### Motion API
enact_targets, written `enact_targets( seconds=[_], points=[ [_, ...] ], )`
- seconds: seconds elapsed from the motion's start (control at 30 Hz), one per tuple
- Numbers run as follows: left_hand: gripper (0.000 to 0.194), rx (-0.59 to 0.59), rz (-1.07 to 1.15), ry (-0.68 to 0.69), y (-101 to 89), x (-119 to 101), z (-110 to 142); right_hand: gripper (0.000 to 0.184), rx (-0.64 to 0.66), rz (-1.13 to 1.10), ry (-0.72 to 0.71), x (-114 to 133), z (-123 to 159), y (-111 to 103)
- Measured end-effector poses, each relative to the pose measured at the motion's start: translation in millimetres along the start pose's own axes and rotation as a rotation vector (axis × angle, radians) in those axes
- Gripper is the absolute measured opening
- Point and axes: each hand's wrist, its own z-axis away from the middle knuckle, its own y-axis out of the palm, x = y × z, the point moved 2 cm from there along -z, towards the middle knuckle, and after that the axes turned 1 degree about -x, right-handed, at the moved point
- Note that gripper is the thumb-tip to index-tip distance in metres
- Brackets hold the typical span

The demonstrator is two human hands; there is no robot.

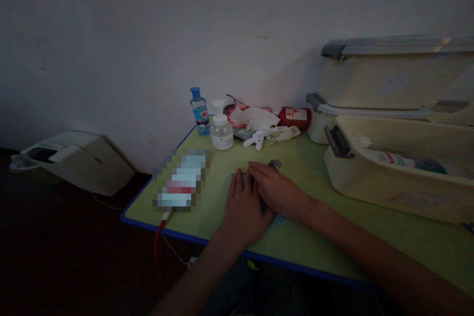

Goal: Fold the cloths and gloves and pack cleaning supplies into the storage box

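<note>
My left hand (245,210) lies flat on a small dark patterned piece of cloth (275,163) on the green table, its fingers stretched forward. From the right, my right hand (278,188) reaches across with straight fingers and rests beside and partly against the left one, over the same cloth. Both hands are open. Most of the cloth is hidden under them; only a checkered corner at the far side and bits of its edges show.
Left of the hands lies a phone (183,180), its screen blurred, with a red cable (158,242). Behind stand a blue bottle (200,113), a pump bottle (222,134), white gloves (272,136) and a red package (295,117). Cream storage bins (392,190) take up the right; a white bin (81,158) is beyond the table.
</note>
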Motion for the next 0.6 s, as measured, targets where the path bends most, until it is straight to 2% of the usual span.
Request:
enact_targets(
  seconds=[0.23,0.4,0.6],
  points=[
    [0.075,-0.018,0.013,-0.012,1.8,1.2,-0.5,0.048,0.025,-0.092,0.073,-12.3,4.1,15.7],
    [0.080,-0.029,0.031,0.016,1.0,2.1,0.5,0.049,0.072,-0.041,0.074,-17.7,11.4,16.0],
    [0.078,-0.059,0.007,0.102,0.5,6.2,7.8,0.049,0.090,0.020,0.069,-17.5,14.5,13.6]
  ],
)
